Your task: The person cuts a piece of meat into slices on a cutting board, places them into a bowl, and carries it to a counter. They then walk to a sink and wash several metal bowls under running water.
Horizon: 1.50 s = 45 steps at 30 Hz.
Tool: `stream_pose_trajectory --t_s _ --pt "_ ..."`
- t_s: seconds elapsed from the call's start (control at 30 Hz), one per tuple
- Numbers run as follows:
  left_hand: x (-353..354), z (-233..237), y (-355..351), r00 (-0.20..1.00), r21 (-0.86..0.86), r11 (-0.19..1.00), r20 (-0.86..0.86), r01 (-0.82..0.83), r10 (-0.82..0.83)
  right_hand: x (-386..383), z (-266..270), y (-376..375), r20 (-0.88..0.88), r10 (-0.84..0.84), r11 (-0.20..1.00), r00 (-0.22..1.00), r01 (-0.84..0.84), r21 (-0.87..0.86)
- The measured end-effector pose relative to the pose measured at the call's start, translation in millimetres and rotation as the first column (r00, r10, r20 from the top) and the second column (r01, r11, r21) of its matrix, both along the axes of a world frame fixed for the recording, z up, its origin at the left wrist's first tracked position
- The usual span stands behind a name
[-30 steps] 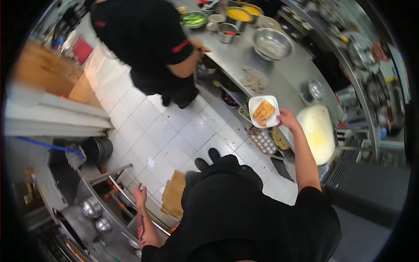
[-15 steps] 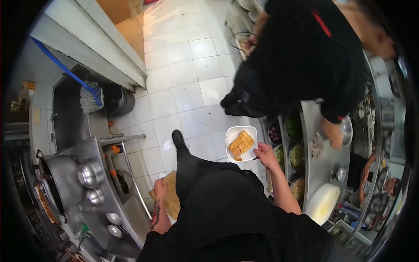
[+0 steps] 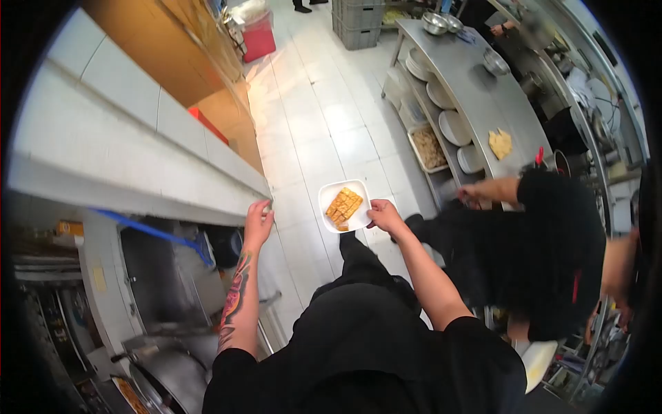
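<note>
A square white plate carries a golden-brown, scored piece of food with a smaller bit at its lower edge. My right hand grips the plate's right rim, thumb on top, above the tiled floor. My left hand is raised at the left near the end of the white wall, fingers loosely apart and holding nothing. A dark shoe and leg show just below the plate.
A co-worker in black stands close on my right. Beyond, a steel table has bowls on top and plates beneath. Left are a white wall and a blue-handled mop. Grey crates and a red bin stand ahead.
The view has moved forward along the aisle, bringing the table and crates into sight. My left hand has risen, and the co-worker now appears lower on the right. The plate stays in my right hand.
</note>
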<state>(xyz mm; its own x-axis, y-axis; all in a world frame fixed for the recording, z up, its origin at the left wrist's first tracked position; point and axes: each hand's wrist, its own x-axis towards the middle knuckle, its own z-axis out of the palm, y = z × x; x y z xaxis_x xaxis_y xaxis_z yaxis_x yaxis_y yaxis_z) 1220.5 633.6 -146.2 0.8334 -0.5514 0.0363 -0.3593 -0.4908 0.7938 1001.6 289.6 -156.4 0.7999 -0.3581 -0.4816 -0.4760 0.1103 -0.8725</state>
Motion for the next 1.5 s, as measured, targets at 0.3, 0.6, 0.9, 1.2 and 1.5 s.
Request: stream_pose_trajectory --t_s 0.3,0.6,0.9,1.2,1.5 --pt "9.7 -225.5 163.5 0.955 0.739 0.672 -0.163 -0.047 0.246 284.2 33.6 -100.9 0.011 0.215 0.975 0.977 -0.214 -0.055" --pt "75.7 -220.2 7.2 0.658 0.684 0.706 -0.619 0.183 0.429 506.0 56.3 -248.6 0.013 0.208 0.974 0.978 -0.206 -0.091" --pt "708.4 -195.5 -305.5 0.941 0.501 0.859 -0.231 -0.104 0.248 713.2 81.5 -411.1 -0.024 0.102 0.987 0.994 -0.105 -0.123" --pt "1039.1 -20.6 -544.4 0.948 -0.322 0.896 -0.013 -0.306 0.319 958.1 78.3 -593.4 -0.008 0.094 0.987 0.996 -0.094 -0.127" --pt "933.1 -177.8 -587.7 0.653 -0.036 0.684 -0.336 -0.729 0.679 1248.7 83.7 -772.0 0.017 0.17 0.974 0.985 -0.166 -0.153"
